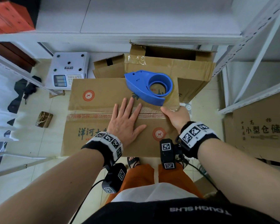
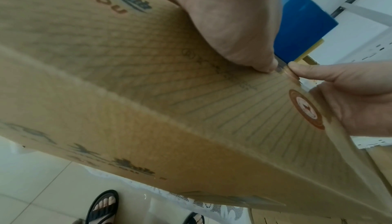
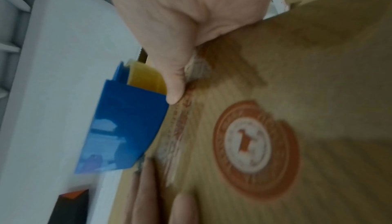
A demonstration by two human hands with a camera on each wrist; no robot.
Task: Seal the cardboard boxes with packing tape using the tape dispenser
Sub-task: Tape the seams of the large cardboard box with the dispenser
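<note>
A brown cardboard box (image 1: pixel 95 143) (image 2: pixel 148 93) (image 3: pixel 318 93) with red round logos lies in front of me, its flaps closed. Tape (image 1: pixel 90 116) runs along the middle seam. My left hand (image 1: pixel 126 122) (image 2: pixel 222 18) lies flat on the seam with fingers spread. My right hand (image 1: pixel 176 116) (image 2: pixel 350 97) (image 3: pixel 186 18) grips the box's right edge at the seam, thumb on top, fingers curled over the side. The blue tape dispenser (image 1: pixel 145 84) (image 2: pixel 301 26) (image 3: pixel 123 127) lies loose on the far flap, apart from both hands.
Open cardboard boxes (image 1: pixel 168 65) stand behind the box. A white weighing scale (image 1: pixel 68 70) sits on the floor at the back left. White metal shelving (image 1: pixel 257 62) rises on the right with a printed carton (image 1: pixel 257 126) under it. My sandalled foot (image 1: pixel 133 161) is by the box's near edge.
</note>
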